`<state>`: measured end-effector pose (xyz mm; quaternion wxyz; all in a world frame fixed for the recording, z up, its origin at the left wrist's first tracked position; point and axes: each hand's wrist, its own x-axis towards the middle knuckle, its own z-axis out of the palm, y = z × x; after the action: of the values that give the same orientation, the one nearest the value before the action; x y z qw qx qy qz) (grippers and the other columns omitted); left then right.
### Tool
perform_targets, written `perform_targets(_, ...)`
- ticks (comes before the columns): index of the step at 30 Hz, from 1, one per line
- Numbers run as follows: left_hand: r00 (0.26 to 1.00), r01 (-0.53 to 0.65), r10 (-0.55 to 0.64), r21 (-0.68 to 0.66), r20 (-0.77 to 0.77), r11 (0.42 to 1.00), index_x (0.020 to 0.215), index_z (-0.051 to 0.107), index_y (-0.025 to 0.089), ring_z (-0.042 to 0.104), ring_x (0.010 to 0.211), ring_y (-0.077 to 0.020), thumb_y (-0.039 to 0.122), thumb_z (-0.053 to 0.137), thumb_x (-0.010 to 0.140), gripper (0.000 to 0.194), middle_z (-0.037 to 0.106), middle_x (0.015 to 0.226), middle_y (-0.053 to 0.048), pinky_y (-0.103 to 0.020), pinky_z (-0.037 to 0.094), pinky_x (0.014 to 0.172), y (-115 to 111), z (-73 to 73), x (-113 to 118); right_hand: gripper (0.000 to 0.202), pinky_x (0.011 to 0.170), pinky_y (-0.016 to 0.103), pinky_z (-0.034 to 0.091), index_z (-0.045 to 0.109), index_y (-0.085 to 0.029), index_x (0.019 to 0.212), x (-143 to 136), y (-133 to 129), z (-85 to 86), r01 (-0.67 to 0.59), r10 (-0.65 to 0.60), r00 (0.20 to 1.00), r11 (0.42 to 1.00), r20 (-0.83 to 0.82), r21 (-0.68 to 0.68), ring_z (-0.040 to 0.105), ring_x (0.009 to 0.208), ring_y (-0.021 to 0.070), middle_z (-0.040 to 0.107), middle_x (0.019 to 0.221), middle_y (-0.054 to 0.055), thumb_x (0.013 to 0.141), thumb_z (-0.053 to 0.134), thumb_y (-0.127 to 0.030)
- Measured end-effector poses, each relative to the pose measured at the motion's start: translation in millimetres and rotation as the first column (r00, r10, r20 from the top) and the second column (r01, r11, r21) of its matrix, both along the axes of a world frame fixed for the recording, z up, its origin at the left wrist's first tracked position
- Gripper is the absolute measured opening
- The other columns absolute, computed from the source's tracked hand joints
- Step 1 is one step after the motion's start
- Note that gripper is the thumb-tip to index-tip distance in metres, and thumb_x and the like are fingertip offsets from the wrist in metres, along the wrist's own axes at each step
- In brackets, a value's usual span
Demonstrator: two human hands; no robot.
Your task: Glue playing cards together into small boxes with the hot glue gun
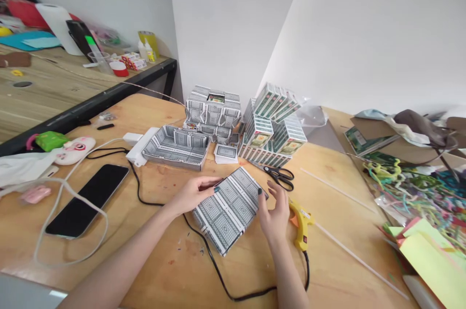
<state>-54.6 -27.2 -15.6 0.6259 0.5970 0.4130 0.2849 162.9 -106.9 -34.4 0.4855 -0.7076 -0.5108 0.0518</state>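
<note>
A flat box made of grey-and-white patterned playing cards (229,209) lies tilted between my hands, just above or on the wooden table; I cannot tell which. My left hand (196,195) grips its far left edge, thumb on top and fingers behind. On the right edge, my right hand (274,209) holds it with the thumb on the near side and the fingers around the corner. Close to my right hand are a yellow glue gun (301,226) and black-handled scissors (280,177). Beyond the box lie an open card tray (178,146) and a small stack of cards (226,152).
A card-built chest (213,112) stands at the back beside stacked card packs (273,124). On the left are a phone (89,199), a white cable and a power strip (140,151). Glue sticks (360,260), coloured paper (433,255) and pipe cleaners (411,187) occupy the right. A black cord crosses the front.
</note>
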Motion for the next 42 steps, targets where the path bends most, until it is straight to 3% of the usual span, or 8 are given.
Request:
perform_targets(4,0.998,-0.064,0.063,-0.032,-0.027,0.997,0.104,0.065,0.017,0.061,0.099,-0.024,0.029,0.063,0.071,0.036,0.066,0.108,-0.005,-0.037,0.045,0.09,-0.8,-1.0,2.0,0.043,0.09,0.04,0.042,0.053,-0.018,0.117,-8.4,0.9,-5.9,-0.153,0.147,0.986,0.984,-0.075,-0.094,0.055,0.103,0.0237,0.06,0.113,0.01,0.078,0.05,-0.037)
perform_targets(10,0.951,-0.15,0.217,0.284,-0.222,0.947,0.098,0.069,0.019,0.062,0.097,-0.0237,0.029,0.056,0.074,0.029,0.068,0.103,-0.004,-0.033,0.046,0.087,4.2,-8.3,14.9,0.045,0.08,0.036,0.045,0.057,-0.013,0.114,-10.6,-1.7,-8.4,0.041,-0.029,0.995,0.991,0.099,-0.125,0.061,0.092,0.0243,0.065,0.103,0.013,0.08,0.044,-0.04)
perform_targets(19,0.937,0.147,0.052,0.528,-0.344,0.837,0.094,0.071,0.022,0.065,0.084,-0.0198,0.024,0.051,0.078,0.025,0.071,0.093,-0.003,-0.029,0.046,0.077,41.8,3.3,27.4,0.039,0.056,0.026,0.039,0.068,-0.016,0.077,0.8,-3.2,3.8,0.113,-0.081,0.981,0.977,0.178,-0.183,0.055,0.055,0.0164,0.062,0.059,0.005,0.082,0.041,-0.044)
perform_targets(23,0.944,0.179,0.016,0.554,-0.328,0.813,0.093,0.071,0.023,0.065,0.084,-0.0199,0.024,0.051,0.079,0.024,0.071,0.092,-0.003,-0.029,0.045,0.077,46.5,3.1,31.8,0.037,0.065,0.029,0.043,0.07,-0.018,0.085,3.9,6.2,10.3,0.082,-0.076,0.993,0.995,0.09,-0.063,0.056,0.064,0.0176,0.063,0.071,0.007,0.082,0.042,-0.042)
perform_targets(27,0.931,0.234,-0.011,0.574,-0.364,0.784,0.093,0.071,0.023,0.065,0.082,-0.0206,0.028,0.05,0.081,0.025,0.071,0.092,-0.003,-0.029,0.045,0.075,47.5,1.2,35.1,0.033,0.078,0.031,0.043,0.069,-0.019,0.093,4.8,32.4,23.3,-0.128,0.128,0.991,0.991,-0.035,-0.025,0.059,0.084,0.0205,0.066,0.092,0.008,0.08,0.046,-0.039)
perform_targets(31,0.925,0.265,-0.03,0.586,-0.379,0.766,0.095,0.07,0.024,0.065,0.079,-0.0199,0.029,0.049,0.082,0.026,0.071,0.092,-0.002,-0.029,0.045,0.073,47.6,3.1,35.7,0.035,0.061,0.027,0.041,0.071,-0.018,0.071,7.8,64.6,32.4,-0.414,0.36,0.908,0.85,-0.214,-0.327,0.057,0.064,0.0186,0.065,0.065,0.002,0.078,0.048,-0.043)
perform_targets(35,0.923,0.284,-0.037,0.613,-0.383,0.738,0.097,0.069,0.024,0.065,0.079,-0.0188,0.028,0.045,0.084,0.028,0.071,0.093,-0.002,-0.028,0.044,0.071,45.6,6.1,35.6,0.036,0.044,0.023,0.032,0.071,-0.015,0.06,16.4,84.2,32.1,-0.549,0.445,0.834,0.728,-0.325,-0.411,0.045,0.042,0.0116,0.054,0.044,-0.003,0.071,0.055,-0.046)
perform_targets(42,0.93,0.275,-0.035,0.629,-0.366,0.727,0.099,0.068,0.025,0.065,0.083,-0.018,0.022,0.047,0.082,0.027,0.071,0.095,-0.001,-0.028,0.046,0.078,47.1,5.9,36.7,0.024,0.061,0.026,0.046,0.073,-0.019,0.083,22.4,94.4,32.1,-0.683,0.531,0.728,0.623,-0.435,-0.383,0.062,0.065,0.0172,0.07,0.074,0.001,0.071,0.057,-0.034)
